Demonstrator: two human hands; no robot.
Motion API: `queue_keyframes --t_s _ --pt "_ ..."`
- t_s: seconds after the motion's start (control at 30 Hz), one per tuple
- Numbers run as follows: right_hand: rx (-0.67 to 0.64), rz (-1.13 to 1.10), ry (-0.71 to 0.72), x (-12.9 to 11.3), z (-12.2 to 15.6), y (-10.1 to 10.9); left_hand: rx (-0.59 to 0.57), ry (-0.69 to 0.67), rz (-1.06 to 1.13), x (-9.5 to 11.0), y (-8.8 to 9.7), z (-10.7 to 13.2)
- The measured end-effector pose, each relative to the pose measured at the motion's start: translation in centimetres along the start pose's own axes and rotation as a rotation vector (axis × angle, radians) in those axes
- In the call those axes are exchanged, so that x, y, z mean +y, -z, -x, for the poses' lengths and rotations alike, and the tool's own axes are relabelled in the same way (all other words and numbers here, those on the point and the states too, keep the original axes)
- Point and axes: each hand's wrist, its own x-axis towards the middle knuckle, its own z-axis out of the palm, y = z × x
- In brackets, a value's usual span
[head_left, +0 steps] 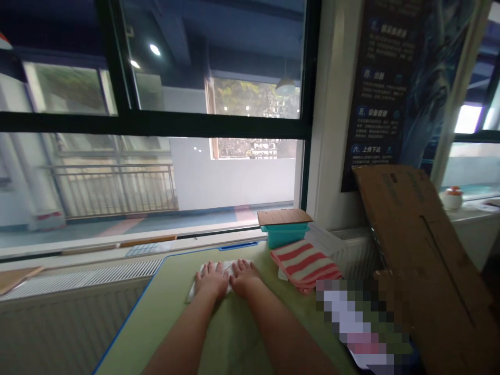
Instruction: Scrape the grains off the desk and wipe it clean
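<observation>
Both hands lie flat, side by side, on a white cloth or wipe (192, 291) near the far end of the green table (156, 312). My left hand (212, 281) has its fingers stretched forward over the cloth. Beside it, my right hand (245, 276) presses down with fingers spread, partly over the cloth's right side. Most of the cloth is hidden under the hands. A folded red-and-white striped towel (307, 264) lies to the right of my right hand, not touching it.
A teal bin (287, 235) with a cardboard piece (285, 217) on top stands at the back right. Large cardboard (425, 260) leans at the right. A blurred-out patch (363, 328) covers something at the table's right edge. A radiator (70, 323) and window lie beyond.
</observation>
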Motion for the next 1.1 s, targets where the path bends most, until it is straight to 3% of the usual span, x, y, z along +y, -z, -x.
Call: queue_keyframes --t_s 0.2,0.33,0.43,0.53,0.63,0.77,0.9,1.1 --pt "0.079 -0.026 0.04 -2.1 11.0 -1.3 -0.006 -0.016 -0.056 -0.6 0.5 10.6" --pt "0.054 -0.03 0.061 -3.6 17.8 -1.7 0.001 -0.027 -0.072 -0.7 0.7 18.5" --pt "0.017 -0.021 0.065 -5.0 21.1 -2.0 -0.006 -0.01 -0.068 -1.2 0.9 22.9" --pt "0.003 -0.007 0.066 -6.6 22.6 -2.4 -0.009 0.033 -0.052 -2.4 1.3 24.9" --pt "-0.013 0.003 0.098 -8.5 22.2 -2.8 -0.029 0.114 -0.035 -4.4 1.8 24.8" --pt "-0.024 0.004 0.177 -10.2 19.1 -3.3 -0.061 0.182 -0.014 -7.5 2.1 22.4" --pt "-0.007 -0.002 0.256 -10.6 13.6 -3.6 -0.053 0.197 -0.009 -9.9 1.7 18.3" --pt "0.002 -0.02 0.268 -10.9 4.6 -4.1 -0.026 0.217 -0.029 -12.3 1.0 10.2"
